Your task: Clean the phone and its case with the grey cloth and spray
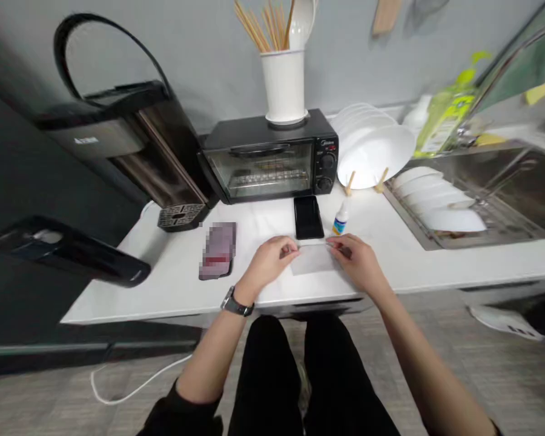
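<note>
White sheet [313, 261]: I saw it, thin and pale, over the white counter [163, 297], close to the near edge, between both hands.
Left hand [269, 260]: thumb and fingers were pinched on the sheet's far left corner; a dark watch [236, 303] circled the wrist.
Right hand [358, 260]: thumb and fingertips pinched the far right corner.
Black rectangle [308, 217]: it lay flat at 12 o'clock, just beyond the sheet.
Small bottle [340, 219]: it stood at 1 o'clock, near the right hand.
Phone [218, 249]: it lay at 9 o'clock, its face pixelated.
Toaster oven [267, 166]: I found it at 11 o'clock, a white holder [285, 88] on top.
</note>
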`<state>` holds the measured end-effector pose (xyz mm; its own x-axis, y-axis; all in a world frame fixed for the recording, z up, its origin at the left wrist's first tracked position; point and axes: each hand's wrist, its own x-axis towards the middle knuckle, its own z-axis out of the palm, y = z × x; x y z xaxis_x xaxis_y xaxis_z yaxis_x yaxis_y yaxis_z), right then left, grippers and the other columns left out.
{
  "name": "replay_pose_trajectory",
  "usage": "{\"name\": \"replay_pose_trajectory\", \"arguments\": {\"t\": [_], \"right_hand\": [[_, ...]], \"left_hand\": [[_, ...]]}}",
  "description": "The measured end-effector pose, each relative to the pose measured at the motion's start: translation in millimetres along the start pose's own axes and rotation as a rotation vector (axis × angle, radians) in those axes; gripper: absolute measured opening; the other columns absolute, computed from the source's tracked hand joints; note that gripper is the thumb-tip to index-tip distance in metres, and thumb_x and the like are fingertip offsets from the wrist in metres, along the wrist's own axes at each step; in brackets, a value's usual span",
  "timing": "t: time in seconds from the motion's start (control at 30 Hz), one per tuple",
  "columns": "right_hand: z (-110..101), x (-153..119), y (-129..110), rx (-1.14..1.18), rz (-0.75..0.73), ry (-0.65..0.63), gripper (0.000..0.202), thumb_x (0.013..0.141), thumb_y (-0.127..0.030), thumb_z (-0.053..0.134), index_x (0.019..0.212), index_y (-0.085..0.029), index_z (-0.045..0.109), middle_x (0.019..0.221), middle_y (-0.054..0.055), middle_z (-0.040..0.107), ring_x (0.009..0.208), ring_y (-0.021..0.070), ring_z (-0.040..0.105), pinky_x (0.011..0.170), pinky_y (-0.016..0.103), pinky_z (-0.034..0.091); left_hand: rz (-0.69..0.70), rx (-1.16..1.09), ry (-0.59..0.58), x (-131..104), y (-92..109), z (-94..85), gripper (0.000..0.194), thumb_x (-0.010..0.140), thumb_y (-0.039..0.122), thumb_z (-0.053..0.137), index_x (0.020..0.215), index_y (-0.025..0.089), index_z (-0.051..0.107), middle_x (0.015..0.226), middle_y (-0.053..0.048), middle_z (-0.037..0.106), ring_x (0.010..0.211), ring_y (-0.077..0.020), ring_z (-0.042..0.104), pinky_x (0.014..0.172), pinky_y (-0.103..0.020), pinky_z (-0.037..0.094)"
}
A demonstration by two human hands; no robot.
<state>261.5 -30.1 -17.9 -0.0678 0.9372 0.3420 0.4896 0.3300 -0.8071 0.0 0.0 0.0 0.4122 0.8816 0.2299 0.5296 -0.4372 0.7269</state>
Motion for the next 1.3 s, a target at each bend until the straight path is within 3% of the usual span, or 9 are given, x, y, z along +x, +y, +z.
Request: {"name": "replay_pose_trajectory", "arguments": {"t": [0.03, 0.17, 0.33, 0.5, 0.7, 0.87, 0.97, 1.1, 1.3], "right_hand": [[-0.6, 0.8, -0.9, 0.009, 0.007, -0.002, 0.023, 0.092, -0.030, 0.066, 0.110, -0.023, 0.078, 0.097, 0.006, 0.070, 0.082, 0.0201, 0.065, 0.074, 0.035, 0.052], [-0.7, 3.5, -1.9, 0.050, 0.038, 0.004, 0.024, 0.092, -0.035, 0.065, 0.107, -0.022, 0.078, 0.102, 0.008, 0.070, 0.086, 0.0205, 0.067, 0.076, 0.034, 0.056], [2.9, 6.4, 1.3, 0.095, 0.063, 0.041, 0.032, 0.088, -0.047, 0.069, 0.100, -0.019, 0.079, 0.091, 0.008, 0.072, 0.076, 0.0204, 0.068, 0.073, 0.036, 0.059], [5.3, 7.6, 5.3, 0.128, 0.077, 0.071, 0.033, 0.086, -0.050, 0.070, 0.089, -0.018, 0.078, 0.090, 0.009, 0.077, 0.078, 0.0215, 0.071, 0.074, 0.035, 0.059], [4.9, 4.6, 5.3, 0.139, 0.071, 0.068, 0.029, 0.089, -0.047, 0.070, 0.090, -0.020, 0.080, 0.084, 0.006, 0.080, 0.071, 0.0205, 0.071, 0.071, 0.034, 0.058], [-0.1, 3.0, -5.7, 0.178, -0.034, 0.130, 0.024, 0.091, -0.045, 0.071, 0.092, -0.022, 0.080, 0.104, 0.008, 0.081, 0.098, 0.0243, 0.076, 0.091, 0.040, 0.061], [-9.3, -5.5, -14.9, 0.167, -0.112, 0.185, 0.018, 0.093, -0.041, 0.072, 0.093, -0.025, 0.081, 0.108, 0.008, 0.079, 0.105, 0.0242, 0.073, 0.102, 0.045, 0.057], [-22.8, -31.2, -22.5, 0.122, -0.195, 0.144, 0.012, 0.094, -0.036, 0.073, 0.096, -0.030, 0.082, 0.120, 0.006, 0.077, 0.117, 0.0256, 0.069, 0.107, 0.048, 0.053], [-20.0, -46.2, -23.3, 0.070, -0.199, 0.084, 0.011, 0.095, -0.034, 0.070, 0.095, -0.028, 0.080, 0.106, 0.005, 0.081, 0.104, 0.0244, 0.073, 0.098, 0.044, 0.057]], "left_hand": [[-0.007, -0.026, 0.002, 0.1, 0.4, 0.2, 0.003, 0.092, 0.023, 0.073, 0.093, 0.021, 0.071, 0.082, 0.003, 0.066, 0.077, -0.0135, 0.061, 0.075, -0.026, 0.045], [-0.024, -0.094, 0.016, 1.1, -1.3, 1.7, 0.022, 0.091, 0.019, 0.073, 0.112, 0.022, 0.074, 0.087, 0.001, 0.070, 0.079, -0.0140, 0.064, 0.077, -0.026, 0.049], [-0.021, -0.117, 0.058, 3.5, -7.2, 3.1, 0.007, 0.090, 0.021, 0.073, 0.093, 0.019, 0.079, 0.086, -0.003, 0.076, 0.076, -0.0161, 0.067, 0.073, -0.027, 0.051], [0.013, -0.103, 0.069, 3.5, -6.1, 2.4, 0.010, 0.092, 0.027, 0.074, 0.088, 0.019, 0.079, 0.082, -0.001, 0.078, 0.074, -0.0162, 0.069, 0.068, -0.026, 0.050], [0.102, -0.018, 0.083, 2.6, 1.8, -2.0, 0.016, 0.093, 0.025, 0.075, 0.079, 0.019, 0.077, 0.077, -0.001, 0.075, 0.071, -0.0162, 0.067, 0.070, -0.028, 0.048], [0.186, -0.014, 0.210, 2.8, 7.5, -5.5, 0.013, 0.096, 0.025, 0.072, 0.088, 0.021, 0.081, 0.093, -0.005, 0.080, 0.088, -0.0205, 0.073, 0.085, -0.035, 0.055], [0.248, -0.027, 0.276, -6.7, 17.2, -8.3, 0.012, 0.097, 0.026, 0.071, 0.100, 0.023, 0.082, 0.108, -0.007, 0.081, 0.102, -0.0216, 0.073, 0.095, -0.040, 0.056], [0.398, 0.014, 0.225, -36.0, 30.8, -10.4, 0.018, 0.098, 0.021, 0.070, 0.110, 0.026, 0.082, 0.121, -0.006, 0.079, 0.109, -0.0220, 0.072, 0.097, -0.043, 0.056], [0.340, -0.005, 0.230, -59.7, 29.9, -5.6, 0.015, 0.097, 0.020, 0.071, 0.107, 0.024, 0.082, 0.112, -0.006, 0.081, 0.101, -0.0207, 0.074, 0.091, -0.040, 0.059]]}}
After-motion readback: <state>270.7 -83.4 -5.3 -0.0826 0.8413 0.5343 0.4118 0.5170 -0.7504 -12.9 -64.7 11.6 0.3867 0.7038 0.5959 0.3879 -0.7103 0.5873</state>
